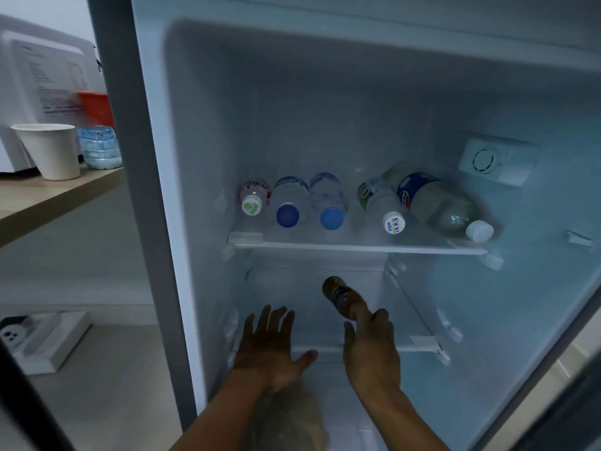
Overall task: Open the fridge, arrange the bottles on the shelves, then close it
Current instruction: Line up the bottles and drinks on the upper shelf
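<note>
The fridge stands open, with its upper shelf carrying several bottles lying on their sides, caps toward me. These are a pink-labelled bottle, two blue-capped water bottles, a green-labelled white-capped bottle and a large blue-labelled bottle at the right. My right hand grips a brown bottle that points toward the back over the lower shelf. My left hand hovers flat with spread fingers just left of it, holding nothing. A blurred pale object sits beneath my left wrist.
Left of the fridge a wooden counter holds a paper cup, a water bottle and a white appliance. A white box lies on the floor. A thermostat dial sits on the fridge's right wall.
</note>
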The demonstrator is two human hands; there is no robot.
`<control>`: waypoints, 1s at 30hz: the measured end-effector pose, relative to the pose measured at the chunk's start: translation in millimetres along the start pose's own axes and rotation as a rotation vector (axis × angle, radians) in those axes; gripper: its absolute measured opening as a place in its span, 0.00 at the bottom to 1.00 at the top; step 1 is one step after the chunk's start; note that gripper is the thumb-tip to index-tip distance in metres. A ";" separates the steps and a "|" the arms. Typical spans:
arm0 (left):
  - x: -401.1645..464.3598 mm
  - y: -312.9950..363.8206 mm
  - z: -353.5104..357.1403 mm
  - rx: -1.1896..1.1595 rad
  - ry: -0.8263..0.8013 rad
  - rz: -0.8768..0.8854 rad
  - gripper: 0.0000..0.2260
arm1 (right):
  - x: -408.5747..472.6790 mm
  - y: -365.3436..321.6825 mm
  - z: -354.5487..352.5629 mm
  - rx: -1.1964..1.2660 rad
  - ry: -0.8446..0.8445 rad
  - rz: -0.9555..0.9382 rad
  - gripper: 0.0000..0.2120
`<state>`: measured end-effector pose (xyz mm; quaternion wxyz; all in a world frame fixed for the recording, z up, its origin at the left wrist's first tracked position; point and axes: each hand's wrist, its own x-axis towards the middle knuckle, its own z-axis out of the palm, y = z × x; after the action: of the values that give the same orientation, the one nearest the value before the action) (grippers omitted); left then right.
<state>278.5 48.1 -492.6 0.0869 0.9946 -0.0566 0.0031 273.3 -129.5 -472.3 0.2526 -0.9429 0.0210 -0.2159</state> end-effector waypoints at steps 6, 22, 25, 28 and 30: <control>1.4 -1.3 2.0 0.014 -0.001 0.000 0.46 | 5.5 0.2 -35.3 0.057 0.157 -0.091 0.08; -1.2 2.5 -5.4 0.009 -0.018 0.008 0.58 | 30.3 -57.0 -162.7 0.545 0.960 -0.213 0.15; -1.4 2.8 -5.0 0.010 -0.013 0.006 0.60 | 37.5 -58.8 -176.6 0.560 1.044 -0.270 0.18; -1.2 2.9 -5.1 0.006 -0.005 0.005 0.60 | 41.5 -57.7 -177.1 0.595 1.004 -0.275 0.18; -1.5 3.1 -5.0 0.007 -0.006 0.006 0.60 | 42.3 -58.1 -173.3 0.593 0.965 -0.300 0.16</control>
<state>276.7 46.1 -487.2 0.0833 0.9947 -0.0598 0.0003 235.1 -166.2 -292.3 0.4342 -0.6198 -0.0614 -0.6508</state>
